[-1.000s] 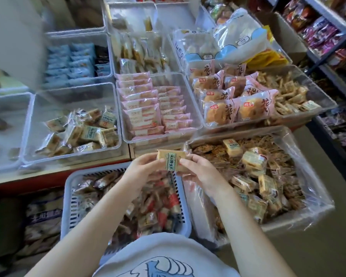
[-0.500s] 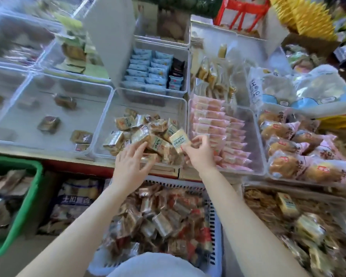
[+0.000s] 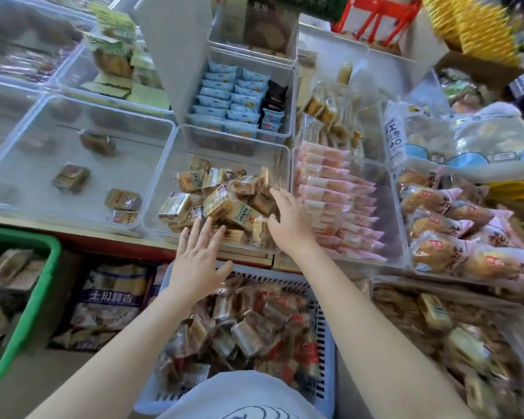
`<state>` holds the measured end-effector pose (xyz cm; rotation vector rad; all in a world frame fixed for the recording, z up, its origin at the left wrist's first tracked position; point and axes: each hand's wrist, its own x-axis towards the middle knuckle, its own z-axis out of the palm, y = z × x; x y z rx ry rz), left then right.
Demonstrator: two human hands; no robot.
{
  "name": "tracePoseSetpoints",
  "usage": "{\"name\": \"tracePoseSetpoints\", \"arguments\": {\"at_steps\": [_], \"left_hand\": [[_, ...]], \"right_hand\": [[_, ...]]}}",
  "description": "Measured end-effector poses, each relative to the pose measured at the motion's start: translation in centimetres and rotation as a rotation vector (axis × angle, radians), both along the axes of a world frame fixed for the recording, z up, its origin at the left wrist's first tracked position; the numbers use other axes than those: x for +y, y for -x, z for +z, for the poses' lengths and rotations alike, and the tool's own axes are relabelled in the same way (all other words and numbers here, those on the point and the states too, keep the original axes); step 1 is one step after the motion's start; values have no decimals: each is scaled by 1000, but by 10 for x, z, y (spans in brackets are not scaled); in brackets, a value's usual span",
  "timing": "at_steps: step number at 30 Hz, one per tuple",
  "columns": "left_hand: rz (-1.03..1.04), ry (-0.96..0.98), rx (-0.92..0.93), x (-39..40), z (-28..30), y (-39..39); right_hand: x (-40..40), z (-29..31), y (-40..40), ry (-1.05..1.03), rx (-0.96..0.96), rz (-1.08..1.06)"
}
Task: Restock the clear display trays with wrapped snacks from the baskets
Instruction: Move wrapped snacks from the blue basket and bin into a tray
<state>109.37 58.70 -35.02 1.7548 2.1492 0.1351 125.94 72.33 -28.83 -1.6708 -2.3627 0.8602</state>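
I see snacks (image 3: 224, 204) piled in middle tray (image 3: 161, 176). Left hand (image 3: 198, 263) released, flat above front edge. Right hand (image 3: 288, 220) relaxed, touching pile. Wrappers light, slippery, crushable; I pinch by sides.

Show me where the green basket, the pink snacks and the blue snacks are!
green basket (image 3: 35, 293), head view, its right wall.
pink snacks (image 3: 333, 204), head view, middle of the row.
blue snacks (image 3: 224, 98), head view, middle of the stack.

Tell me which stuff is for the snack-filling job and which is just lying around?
Job: clear plastic tray of gold-wrapped square snacks; white slotted basket of wrapped snacks; left hand; right hand.

Lying around: green plastic basket; pale blue packets; pink wrapped packets.
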Motion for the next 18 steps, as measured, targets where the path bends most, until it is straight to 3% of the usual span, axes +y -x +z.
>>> {"name": "tracePoseSetpoints", "arguments": {"at_steps": [3,7,9,12,15,18], "left_hand": [[33,-126,-117,1,13,-17],[-84,-271,-214,-1,33,-80],[-203,-54,-304,1,46,-119],[-461,309,-289,4,50,-176],[-574,405,-268,-1,50,-226],[-609,439,-280,-6,53,-265]], "right_hand": [[-45,7,-53,-47,177,-128],[-112,-14,-159,35,97,-462],[-141,-32,-217,26,12,-648],[-173,-49,-297,-11,-186,-833],[-192,-58,-359,65,-376,-907],[-202,-75,-398,92,-462,-808]]}}
